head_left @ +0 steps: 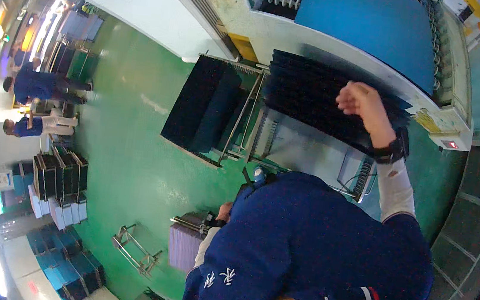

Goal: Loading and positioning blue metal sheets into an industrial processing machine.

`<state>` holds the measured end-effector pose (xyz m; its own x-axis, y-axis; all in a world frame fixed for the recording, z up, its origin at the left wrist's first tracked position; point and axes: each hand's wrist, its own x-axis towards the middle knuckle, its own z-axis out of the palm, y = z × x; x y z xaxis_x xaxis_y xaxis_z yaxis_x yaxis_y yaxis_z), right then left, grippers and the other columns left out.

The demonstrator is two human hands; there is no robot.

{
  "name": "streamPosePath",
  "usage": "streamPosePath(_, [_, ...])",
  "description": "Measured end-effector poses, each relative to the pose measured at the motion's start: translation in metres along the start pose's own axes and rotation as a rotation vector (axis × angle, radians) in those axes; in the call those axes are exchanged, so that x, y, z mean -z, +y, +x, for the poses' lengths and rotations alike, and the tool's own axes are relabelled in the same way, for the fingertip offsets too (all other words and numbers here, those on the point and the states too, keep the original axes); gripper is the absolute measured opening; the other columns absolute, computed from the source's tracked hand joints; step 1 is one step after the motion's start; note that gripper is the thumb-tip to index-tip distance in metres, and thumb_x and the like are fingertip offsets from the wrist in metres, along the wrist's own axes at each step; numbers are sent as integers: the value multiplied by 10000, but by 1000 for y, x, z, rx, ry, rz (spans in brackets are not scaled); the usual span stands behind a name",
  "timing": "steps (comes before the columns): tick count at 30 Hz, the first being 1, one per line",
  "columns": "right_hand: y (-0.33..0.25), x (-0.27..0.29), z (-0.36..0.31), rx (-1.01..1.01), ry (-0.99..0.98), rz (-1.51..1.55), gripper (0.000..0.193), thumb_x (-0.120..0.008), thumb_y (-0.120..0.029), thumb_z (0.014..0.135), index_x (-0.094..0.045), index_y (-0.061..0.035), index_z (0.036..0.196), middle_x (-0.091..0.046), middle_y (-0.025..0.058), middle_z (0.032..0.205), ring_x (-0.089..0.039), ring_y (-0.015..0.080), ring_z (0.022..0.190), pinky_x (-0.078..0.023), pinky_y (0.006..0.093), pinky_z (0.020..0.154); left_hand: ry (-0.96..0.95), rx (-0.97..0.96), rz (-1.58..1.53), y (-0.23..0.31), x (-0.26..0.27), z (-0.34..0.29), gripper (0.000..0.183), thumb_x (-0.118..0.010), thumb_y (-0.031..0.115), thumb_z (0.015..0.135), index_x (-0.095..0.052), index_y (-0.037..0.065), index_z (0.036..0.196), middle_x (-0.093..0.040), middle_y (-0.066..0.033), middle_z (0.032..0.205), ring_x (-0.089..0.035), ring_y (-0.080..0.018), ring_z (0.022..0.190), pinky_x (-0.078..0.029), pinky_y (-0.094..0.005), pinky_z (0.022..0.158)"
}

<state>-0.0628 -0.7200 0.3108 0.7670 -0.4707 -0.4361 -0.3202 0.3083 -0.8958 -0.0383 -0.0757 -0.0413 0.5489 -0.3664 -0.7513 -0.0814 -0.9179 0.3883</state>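
My right hand (361, 101) is raised over a rack of dark panels (312, 99), its fingers loosely bent and apart with nothing between them. A dark band circles that wrist. The panels stand upright side by side in a metal rack (311, 153) right in front of me. Low at my left side is my left hand (224, 211), close to my body, its fingers mostly hidden. Behind the panels, a large blue sheet (365, 30) lies on a roller conveyor machine (348, 49).
A second rack of dark panels (203, 106) stands just left. On the green floor (131, 160) are a bare metal frame (135, 250) and a stack of purplish panels (182, 246). More loaded racks (60, 176) line the far left, where two people (43, 90) stand.
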Motion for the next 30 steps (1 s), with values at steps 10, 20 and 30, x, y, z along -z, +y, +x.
streamPosePath(10, [45,-68,-78,411,85,-701,210,-649,-169,830,-640,-17,974,-664,165,904,-658,297,824,-509,366,733,27,-130,31,-4,0,8,324,-491,335,869,-648,69,970,-655,-197,984,-611,-379,949,-487,-464,792])
streamPosePath(20, [84,-69,-83,467,186,-1160,381,-651,-199,792,-578,12,1100,-624,236,1012,-582,410,978,-455,440,848,66,-389,112,-45,-50,29,283,-535,318,821,-669,77,885,-661,-176,936,-631,-368,876,-498,-472,744])
streamPosePath(30, [112,-47,-41,283,74,-1449,360,-689,-173,745,-616,47,1022,-619,269,999,-579,423,977,-455,459,826,362,-316,-11,-83,-105,52,293,-606,333,807,-663,45,810,-674,-184,818,-647,-367,816,-500,-443,725])
